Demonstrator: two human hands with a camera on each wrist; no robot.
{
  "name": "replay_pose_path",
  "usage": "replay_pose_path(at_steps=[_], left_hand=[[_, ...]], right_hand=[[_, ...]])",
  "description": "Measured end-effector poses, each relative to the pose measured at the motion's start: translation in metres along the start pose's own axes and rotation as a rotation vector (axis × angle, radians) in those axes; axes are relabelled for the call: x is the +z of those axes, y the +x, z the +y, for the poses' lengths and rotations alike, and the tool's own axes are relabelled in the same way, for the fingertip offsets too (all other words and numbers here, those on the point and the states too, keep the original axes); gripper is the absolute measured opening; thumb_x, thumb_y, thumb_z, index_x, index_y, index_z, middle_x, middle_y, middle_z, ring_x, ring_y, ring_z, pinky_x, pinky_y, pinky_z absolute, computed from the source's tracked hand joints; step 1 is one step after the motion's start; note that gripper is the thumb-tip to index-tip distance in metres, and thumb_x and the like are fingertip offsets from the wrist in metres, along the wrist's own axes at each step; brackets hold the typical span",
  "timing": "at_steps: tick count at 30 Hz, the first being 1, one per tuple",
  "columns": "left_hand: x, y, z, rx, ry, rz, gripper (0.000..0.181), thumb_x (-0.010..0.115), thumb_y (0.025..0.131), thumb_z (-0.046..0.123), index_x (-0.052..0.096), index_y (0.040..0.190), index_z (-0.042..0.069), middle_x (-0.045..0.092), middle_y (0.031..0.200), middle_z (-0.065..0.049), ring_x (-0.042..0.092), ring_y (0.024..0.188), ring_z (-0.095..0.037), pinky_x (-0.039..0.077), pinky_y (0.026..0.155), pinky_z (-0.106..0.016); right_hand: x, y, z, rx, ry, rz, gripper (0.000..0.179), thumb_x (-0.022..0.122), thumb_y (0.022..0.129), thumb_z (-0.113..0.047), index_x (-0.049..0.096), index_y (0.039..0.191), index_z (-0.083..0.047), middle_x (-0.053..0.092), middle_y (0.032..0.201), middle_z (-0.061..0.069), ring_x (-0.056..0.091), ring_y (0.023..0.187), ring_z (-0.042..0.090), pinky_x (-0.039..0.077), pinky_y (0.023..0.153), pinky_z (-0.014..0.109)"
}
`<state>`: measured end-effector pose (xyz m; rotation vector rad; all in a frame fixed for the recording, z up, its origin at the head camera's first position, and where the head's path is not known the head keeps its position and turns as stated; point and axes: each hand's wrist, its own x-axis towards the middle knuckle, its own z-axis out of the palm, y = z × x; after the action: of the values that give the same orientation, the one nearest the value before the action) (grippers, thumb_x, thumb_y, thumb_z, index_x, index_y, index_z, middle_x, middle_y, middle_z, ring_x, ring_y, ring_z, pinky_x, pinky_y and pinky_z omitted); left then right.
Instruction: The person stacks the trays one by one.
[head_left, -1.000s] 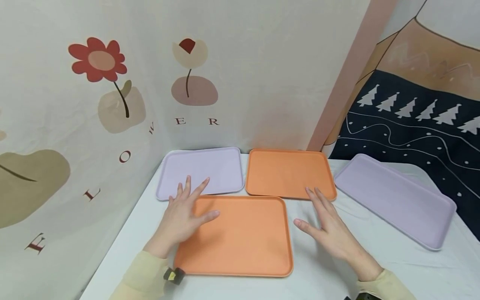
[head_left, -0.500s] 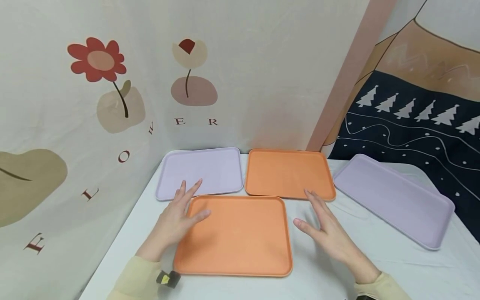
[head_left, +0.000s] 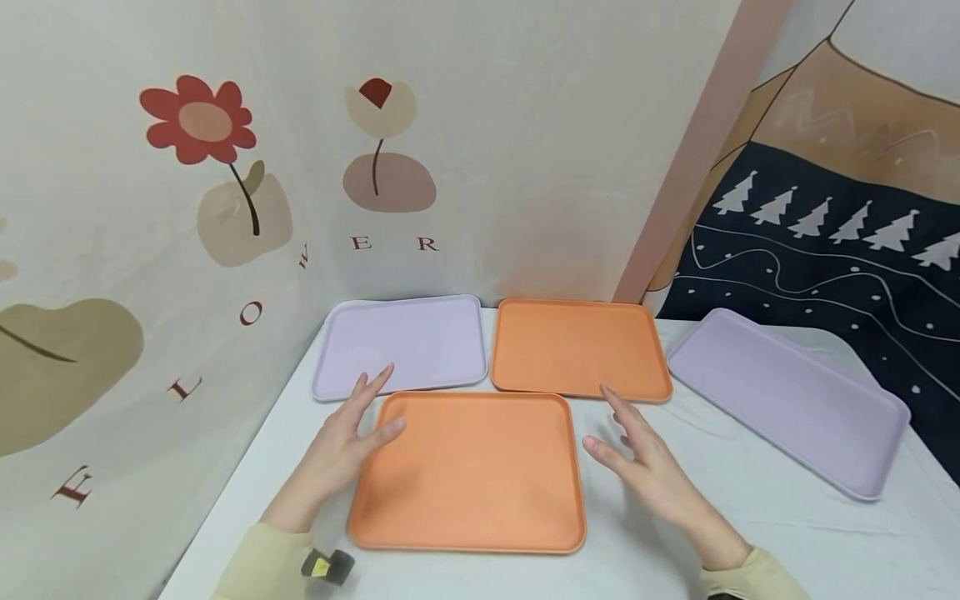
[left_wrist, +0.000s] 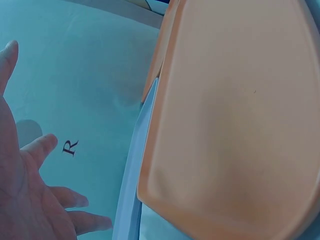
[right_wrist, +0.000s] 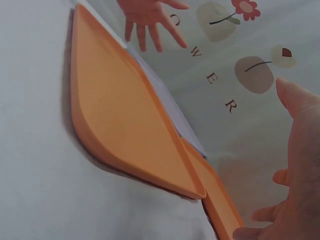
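In the head view a large orange tray lies nearest on the white cloth. Over its left edge hovers my left hand, fingers spread and holding nothing. My right hand hangs off the tray's right side, likewise with nothing in it, thumb apart from the fingers. Behind the near tray sit a lilac tray at the left and a second orange tray beside it. The left wrist view has the near tray to the right of my left palm; both hands look apart from the trays.
Another lilac tray lies slanted at the right of the white tablecloth. A pale printed curtain rises behind and at the left. Dark fabric with white trees hangs at the back right.
My left hand has drawn back to the left and slightly down. The right hand has shifted a little left, its fingers turned more edge-on. The trays have stayed in place.
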<state>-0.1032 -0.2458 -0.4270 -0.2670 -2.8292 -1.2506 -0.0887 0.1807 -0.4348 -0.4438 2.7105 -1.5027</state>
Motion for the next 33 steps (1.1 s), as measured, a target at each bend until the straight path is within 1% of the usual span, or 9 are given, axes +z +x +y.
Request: replay_pose_path(at_steps=[3,7,11,14,19,23,27,31,33], left_hand=[[0.000,-0.001,0.000,0.007,-0.024,0.004,0.074,0.066,0.103,0.045,0.032,0.168,0.035,0.023,0.171,-0.022,0.023,0.154,-0.049,0.025,0.110,-0.084],[-0.001,-0.004,0.001,0.015,-0.075,0.015,0.071,0.064,0.104,0.040,0.034,0.167,0.028,0.029,0.170,-0.018,0.018,0.157,-0.044,0.024,0.112,-0.082],[0.000,-0.006,-0.002,0.014,-0.121,0.028,0.067,0.062,0.106,0.036,0.037,0.167,0.022,0.032,0.169,-0.016,0.018,0.157,-0.044,0.026,0.114,-0.079],[0.001,-0.006,-0.006,0.001,-0.142,0.032,0.066,0.061,0.107,0.034,0.037,0.166,0.020,0.032,0.169,-0.016,0.018,0.157,-0.045,0.028,0.115,-0.076],[0.003,-0.007,-0.011,-0.031,-0.196,0.032,0.064,0.059,0.107,0.031,0.037,0.166,0.019,0.029,0.170,-0.017,0.020,0.156,-0.046,0.026,0.120,-0.070],[0.004,-0.008,-0.014,-0.027,-0.253,0.035,0.062,0.057,0.108,0.026,0.036,0.166,0.015,0.026,0.171,-0.022,0.026,0.153,-0.051,0.026,0.123,-0.065],[0.003,-0.008,-0.014,-0.037,-0.318,0.027,0.062,0.054,0.109,0.024,0.035,0.167,0.014,0.023,0.171,-0.022,0.026,0.150,-0.057,0.024,0.121,-0.070],[0.002,-0.009,-0.014,-0.050,-0.385,0.013,0.061,0.051,0.110,0.024,0.034,0.167,0.013,0.020,0.172,-0.021,0.021,0.152,-0.056,0.024,0.119,-0.073],[0.002,-0.008,-0.014,-0.056,-0.423,0.001,0.061,0.050,0.111,0.023,0.032,0.167,0.011,0.018,0.172,-0.024,0.020,0.153,-0.054,0.025,0.118,-0.074]], right_hand=[[0.002,0.000,0.000,-0.007,0.039,0.001,0.076,0.066,0.106,-0.032,0.029,0.168,-0.010,0.029,0.169,0.020,0.038,0.146,0.052,0.041,0.112,0.069],[0.005,-0.001,0.001,-0.002,0.087,-0.002,0.073,0.065,0.106,-0.030,0.030,0.167,-0.010,0.032,0.168,0.021,0.041,0.144,0.052,0.043,0.111,0.067],[0.008,-0.001,0.000,0.030,0.115,-0.006,0.072,0.065,0.107,-0.030,0.031,0.167,-0.009,0.033,0.167,0.022,0.042,0.144,0.052,0.044,0.110,0.068],[0.010,-0.001,0.000,0.058,0.130,-0.011,0.071,0.064,0.107,-0.031,0.031,0.167,-0.011,0.034,0.167,0.022,0.044,0.143,0.051,0.043,0.109,0.069],[0.013,-0.002,0.000,0.113,0.189,-0.027,0.069,0.061,0.108,-0.034,0.031,0.167,-0.015,0.034,0.166,0.023,0.047,0.143,0.045,0.043,0.111,0.066],[0.016,0.000,-0.001,0.156,0.312,-0.046,0.068,0.058,0.109,-0.032,0.029,0.168,-0.012,0.032,0.166,0.025,0.047,0.143,0.043,0.044,0.114,0.059],[0.019,0.001,-0.003,0.185,0.425,-0.059,0.068,0.055,0.111,-0.030,0.026,0.168,-0.008,0.029,0.166,0.028,0.042,0.145,0.045,0.045,0.115,0.055],[0.021,0.000,-0.003,0.199,0.474,-0.064,0.066,0.053,0.111,-0.031,0.026,0.168,-0.008,0.030,0.164,0.031,0.041,0.145,0.049,0.047,0.113,0.056],[0.021,0.001,-0.003,0.210,0.486,-0.065,0.066,0.052,0.112,-0.032,0.026,0.167,-0.008,0.031,0.163,0.032,0.043,0.143,0.051,0.049,0.111,0.056]])
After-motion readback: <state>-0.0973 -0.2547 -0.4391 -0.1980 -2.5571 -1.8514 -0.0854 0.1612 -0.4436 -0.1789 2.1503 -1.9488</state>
